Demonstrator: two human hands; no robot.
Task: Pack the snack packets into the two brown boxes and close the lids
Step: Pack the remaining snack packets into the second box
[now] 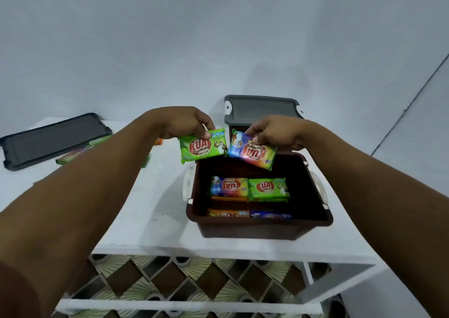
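I have both bare forearms stretched forward and angled inward, so the hands sit near each other but do not touch. My left hand (185, 123) is knuckles-up, thumb and curled fingers pinching the top edge of a green packet (202, 147). My right hand (275, 130) mirrors it, pinching the top edge of a multicoloured packet (252, 152). Both wrists look roughly straight, and both hands are in the air.

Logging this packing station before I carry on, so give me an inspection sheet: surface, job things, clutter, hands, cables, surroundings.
Surface: white table.
Job's things: open brown box holds packed packets; second box behind, grey lid on; loose lid and loose packets at left.
Clutter: nothing seen.
Hands: left hand pinches green packet; right hand pinches rainbow packet over open box.
Cables: nothing seen.
Surroundings: white wall, patterned floor tiles.
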